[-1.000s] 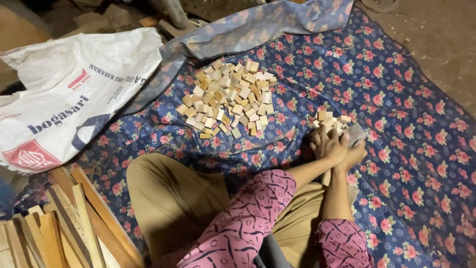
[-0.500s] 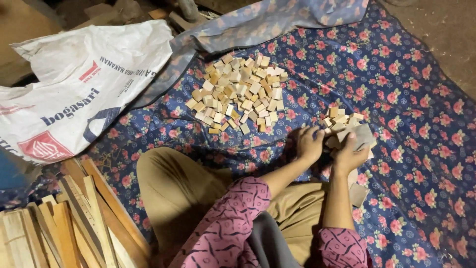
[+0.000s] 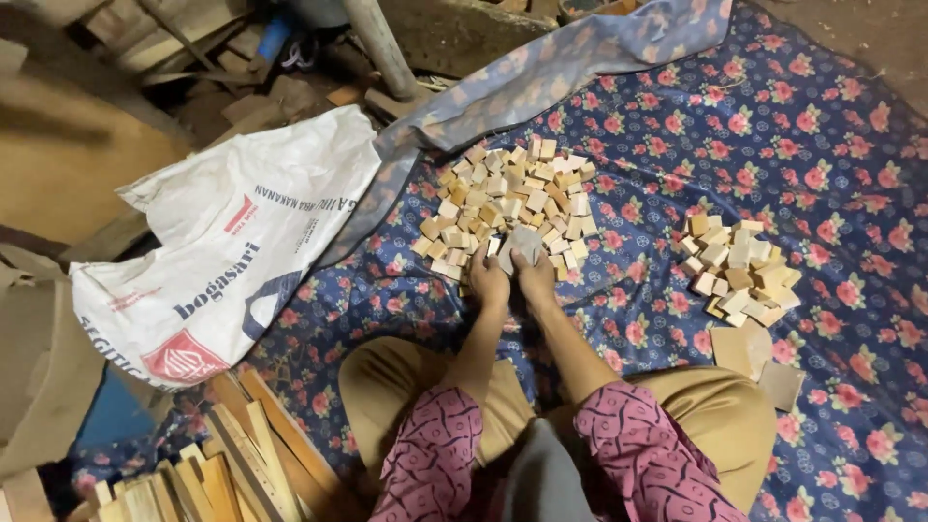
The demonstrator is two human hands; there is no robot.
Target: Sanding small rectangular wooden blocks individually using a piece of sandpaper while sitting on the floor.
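Left hand [image 3: 489,281] and right hand [image 3: 537,276] are sitting side by side at the near edge of the large pile of wooden blocks [image 3: 507,203], fingers together gripping a grey pad [image 3: 523,245] on the floral cloth [image 3: 773,126].

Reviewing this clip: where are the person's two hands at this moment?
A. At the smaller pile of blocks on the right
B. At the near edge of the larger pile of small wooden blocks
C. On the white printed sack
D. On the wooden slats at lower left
B: the left hand and right hand meet at the near edge of the larger block pile, jointly holding a small grey piece.
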